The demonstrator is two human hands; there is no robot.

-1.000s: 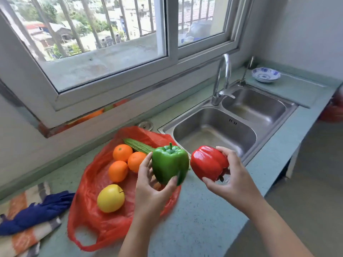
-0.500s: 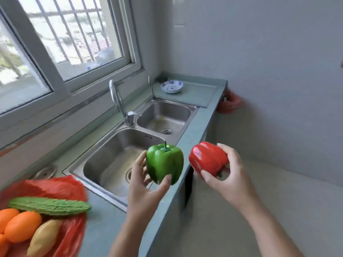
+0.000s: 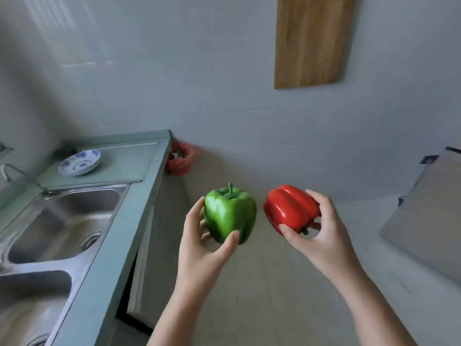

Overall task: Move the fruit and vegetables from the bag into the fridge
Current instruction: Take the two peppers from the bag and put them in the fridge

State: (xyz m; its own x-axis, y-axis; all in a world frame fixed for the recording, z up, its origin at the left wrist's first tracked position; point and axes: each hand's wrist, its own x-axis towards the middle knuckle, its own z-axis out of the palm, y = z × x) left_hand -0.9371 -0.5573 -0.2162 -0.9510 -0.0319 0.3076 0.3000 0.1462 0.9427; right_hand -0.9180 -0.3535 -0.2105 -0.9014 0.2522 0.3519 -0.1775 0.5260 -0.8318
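My left hand (image 3: 199,248) grips a glossy green bell pepper (image 3: 229,216), stem up, with thumb and fingers curled round its lower half. My right hand (image 3: 321,231) grips a red bell pepper (image 3: 289,208) lying on its side, stem pointing down toward my palm. Both peppers hang in the air over the floor, just right of the counter's end. The bag with the other produce is out of view. No fridge is plainly recognisable.
A teal counter (image 3: 139,196) with a double steel sink (image 3: 57,226) runs along the left. A blue-and-white dish (image 3: 79,162) sits at its far end. A red plastic bag (image 3: 180,158) lies in the corner. A wooden board (image 3: 311,38) hangs on the wall. A grey slanted panel (image 3: 429,211) stands at right.
The view has swung right, away from the window and the red bag of produce, toward the wall and floor. Both hands still hold their peppers the same way.
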